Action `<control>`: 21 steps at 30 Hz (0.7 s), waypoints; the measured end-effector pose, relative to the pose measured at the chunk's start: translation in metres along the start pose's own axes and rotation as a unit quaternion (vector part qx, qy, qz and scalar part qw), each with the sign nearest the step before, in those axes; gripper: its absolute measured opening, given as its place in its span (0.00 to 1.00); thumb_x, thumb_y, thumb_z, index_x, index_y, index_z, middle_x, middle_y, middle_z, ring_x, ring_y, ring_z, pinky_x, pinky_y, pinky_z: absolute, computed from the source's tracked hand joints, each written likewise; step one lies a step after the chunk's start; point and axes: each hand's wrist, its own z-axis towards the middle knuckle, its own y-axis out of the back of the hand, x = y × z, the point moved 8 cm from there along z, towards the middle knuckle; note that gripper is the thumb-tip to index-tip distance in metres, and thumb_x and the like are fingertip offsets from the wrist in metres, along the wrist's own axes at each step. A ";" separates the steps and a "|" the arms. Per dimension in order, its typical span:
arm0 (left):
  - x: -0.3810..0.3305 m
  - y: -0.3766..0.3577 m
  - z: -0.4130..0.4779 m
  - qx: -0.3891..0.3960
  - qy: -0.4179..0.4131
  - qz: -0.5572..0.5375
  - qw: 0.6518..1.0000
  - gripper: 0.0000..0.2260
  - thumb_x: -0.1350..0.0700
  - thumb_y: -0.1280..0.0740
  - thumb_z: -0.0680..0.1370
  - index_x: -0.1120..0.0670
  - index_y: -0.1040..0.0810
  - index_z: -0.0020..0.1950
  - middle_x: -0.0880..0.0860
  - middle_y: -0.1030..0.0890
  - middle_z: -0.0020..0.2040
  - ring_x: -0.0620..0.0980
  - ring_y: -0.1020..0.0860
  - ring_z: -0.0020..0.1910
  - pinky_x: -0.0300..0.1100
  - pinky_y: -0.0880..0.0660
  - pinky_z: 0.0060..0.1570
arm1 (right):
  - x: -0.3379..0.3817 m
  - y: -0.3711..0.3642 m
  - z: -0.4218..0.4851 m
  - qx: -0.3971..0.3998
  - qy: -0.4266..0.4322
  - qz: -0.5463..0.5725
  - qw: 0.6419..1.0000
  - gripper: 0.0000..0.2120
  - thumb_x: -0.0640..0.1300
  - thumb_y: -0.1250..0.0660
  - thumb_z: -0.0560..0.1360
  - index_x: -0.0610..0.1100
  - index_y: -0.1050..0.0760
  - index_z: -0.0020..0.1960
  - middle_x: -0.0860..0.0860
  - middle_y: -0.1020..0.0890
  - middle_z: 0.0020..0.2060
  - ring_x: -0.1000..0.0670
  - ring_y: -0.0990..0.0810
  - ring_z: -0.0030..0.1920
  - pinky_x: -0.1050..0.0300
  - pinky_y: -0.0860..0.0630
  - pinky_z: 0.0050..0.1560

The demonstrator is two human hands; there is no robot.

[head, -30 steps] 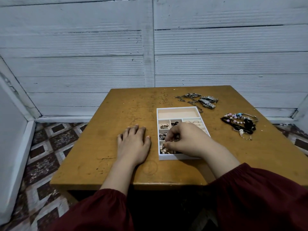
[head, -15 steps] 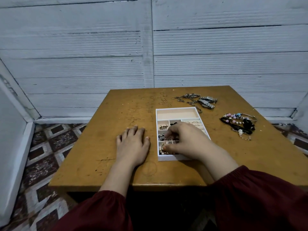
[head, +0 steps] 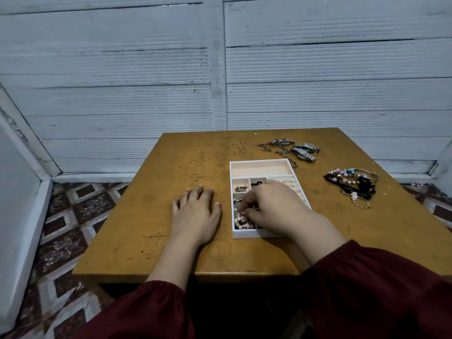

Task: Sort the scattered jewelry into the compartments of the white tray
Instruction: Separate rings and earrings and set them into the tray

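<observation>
White tray [head: 259,161] part-filled; rings [head: 241,148], watches [head: 304,150], bracelets [head: 352,182] lie unsorted; left hand [head: 195,214] flat, right hand [head: 274,209] curled in tray, grasp unclear.

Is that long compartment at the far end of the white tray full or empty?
Empty: the long compartment of the white tray shows only its bare pale floor.

Has the bare left hand [head: 195,214] lying flat, palm down, fingers straight and a little spread, thumb out to the right. Reaches forward with the bare right hand [head: 271,209], knuckles up, fingers curled down, thumb and forefinger tips nearly meeting; cannot tell whether pinching anything. Shows both forearms bare below gathered dark red fabric sleeves [head: 379,289], ending short of the wrists.
</observation>
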 end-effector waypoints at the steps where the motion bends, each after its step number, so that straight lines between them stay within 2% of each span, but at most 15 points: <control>1: 0.000 0.000 0.000 0.000 0.000 -0.001 1.000 0.22 0.42 0.47 0.80 0.45 0.37 0.73 0.48 0.40 0.76 0.52 0.45 0.75 0.54 0.49 0.71 | 0.000 0.000 0.000 0.002 0.001 -0.002 1.000 0.09 0.47 0.35 0.74 0.57 0.18 0.50 0.56 0.17 0.48 0.51 0.25 0.56 0.57 0.30 0.52; 3: 0.001 0.000 -0.001 0.001 0.000 -0.002 1.000 0.22 0.43 0.47 0.80 0.45 0.37 0.73 0.48 0.40 0.76 0.52 0.45 0.75 0.54 0.49 0.72 | -0.001 0.001 0.000 -0.001 0.002 0.002 1.000 0.10 0.47 0.35 0.74 0.57 0.19 0.51 0.55 0.17 0.48 0.50 0.25 0.56 0.56 0.29 0.53; 8: 0.000 0.002 -0.002 0.004 0.001 -0.004 1.000 0.21 0.43 0.47 0.80 0.45 0.37 0.73 0.48 0.40 0.76 0.52 0.46 0.75 0.53 0.50 0.72 | -0.005 0.001 -0.001 -0.010 -0.009 0.050 0.999 0.09 0.42 0.36 0.73 0.54 0.20 0.48 0.55 0.18 0.47 0.50 0.23 0.53 0.57 0.29 0.49; 14: 0.000 0.002 -0.002 0.003 0.003 -0.002 1.000 0.22 0.43 0.47 0.80 0.45 0.37 0.73 0.48 0.40 0.76 0.52 0.45 0.75 0.53 0.50 0.72 | -0.001 -0.002 -0.001 0.000 0.000 0.048 0.999 0.11 0.43 0.33 0.72 0.56 0.18 0.48 0.56 0.17 0.46 0.51 0.24 0.53 0.57 0.27 0.53; 21: 0.000 0.002 -0.001 0.003 0.002 -0.005 1.000 0.22 0.43 0.47 0.80 0.45 0.37 0.73 0.48 0.40 0.76 0.52 0.45 0.75 0.54 0.49 0.72 | 0.002 -0.007 0.000 0.015 0.011 0.040 0.999 0.15 0.40 0.36 0.72 0.57 0.18 0.48 0.57 0.17 0.47 0.50 0.25 0.55 0.54 0.27 0.57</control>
